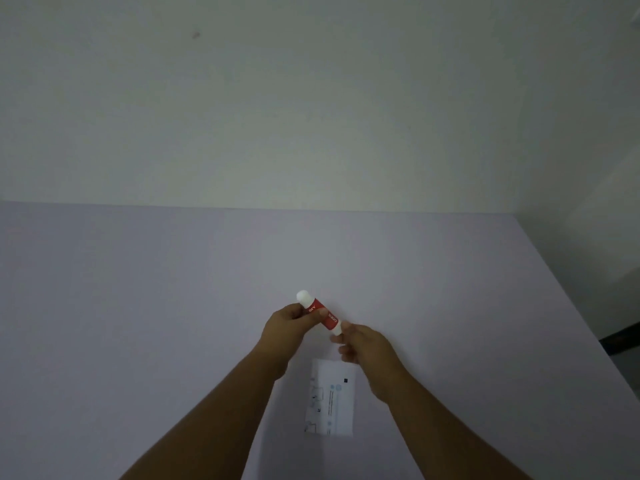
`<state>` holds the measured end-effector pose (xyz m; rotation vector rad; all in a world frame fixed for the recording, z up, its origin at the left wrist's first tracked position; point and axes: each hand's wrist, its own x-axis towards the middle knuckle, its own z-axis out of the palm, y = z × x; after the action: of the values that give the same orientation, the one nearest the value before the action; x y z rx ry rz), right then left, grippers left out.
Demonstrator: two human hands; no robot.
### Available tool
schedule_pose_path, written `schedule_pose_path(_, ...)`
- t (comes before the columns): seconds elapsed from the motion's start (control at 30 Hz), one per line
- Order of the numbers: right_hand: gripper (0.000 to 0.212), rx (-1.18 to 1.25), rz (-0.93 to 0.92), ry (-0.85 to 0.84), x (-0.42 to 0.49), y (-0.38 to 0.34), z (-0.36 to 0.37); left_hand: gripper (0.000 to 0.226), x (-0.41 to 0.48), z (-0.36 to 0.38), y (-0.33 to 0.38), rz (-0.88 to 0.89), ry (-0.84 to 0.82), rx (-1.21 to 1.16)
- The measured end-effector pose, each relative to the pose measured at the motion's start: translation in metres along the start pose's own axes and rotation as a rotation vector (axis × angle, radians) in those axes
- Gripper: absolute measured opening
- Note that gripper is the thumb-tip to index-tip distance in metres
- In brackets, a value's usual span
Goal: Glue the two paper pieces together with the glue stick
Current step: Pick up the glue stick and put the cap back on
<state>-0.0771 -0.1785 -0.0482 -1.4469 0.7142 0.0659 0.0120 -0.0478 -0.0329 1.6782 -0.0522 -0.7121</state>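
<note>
You are holding the glue stick [320, 313] above the table [138, 306] with both hands, the red tube lying tilted, its white cap end pointing up and away from you. Your left hand [289, 323] is pinching the red body between thumb and fingers, just below that cap. Your right hand [363, 344] is gripping the white lower end with its fingertips [337, 338] closed around it (the base itself is hidden inside the grip). The printed paper [330, 398] is lying flat on the table beneath your wrists, between your forearms; whether it is one sheet or two stacked you cannot tell from here.
</note>
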Motion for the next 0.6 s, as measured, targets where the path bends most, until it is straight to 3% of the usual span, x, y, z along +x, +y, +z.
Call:
schedule_pose_path(0.17, 0.018, 0.189, -0.079, -0.138, -0.024, -0.007, -0.001, 0.024, -0.023, -0.007, 0.016, -0.012, -0.026, -0.1)
schedule_pose_path(0.27, 0.008, -0.021, -0.199, -0.023, -0.037, -0.007, 0.005, 0.028, -0.035, -0.007, 0.02, -0.014, -0.02, -0.131)
schedule_pose_path(0.37, 0.013, -0.126, -0.269, 0.068, -0.049, -0.006, 0.009, 0.031, -0.046, -0.008, 0.019, -0.023, -0.016, -0.139)
schedule_pose_path(0.43, 0.019, -0.053, -0.213, -0.013, -0.058, -0.008, 0.01, 0.032, -0.053, -0.009, 0.02, -0.019, -0.018, -0.146)
schedule_pose_path(0.5, 0.025, 0.174, -0.102, -0.15, -0.064, -0.009, 0.009, 0.031, -0.059, -0.01, 0.02, -0.011, -0.018, -0.151)
schedule_pose_path(0.6, 0.019, 0.218, -0.111, -0.115, -0.073, -0.009, 0.01, 0.031, -0.068, -0.009, 0.02, -0.008, -0.006, -0.157)
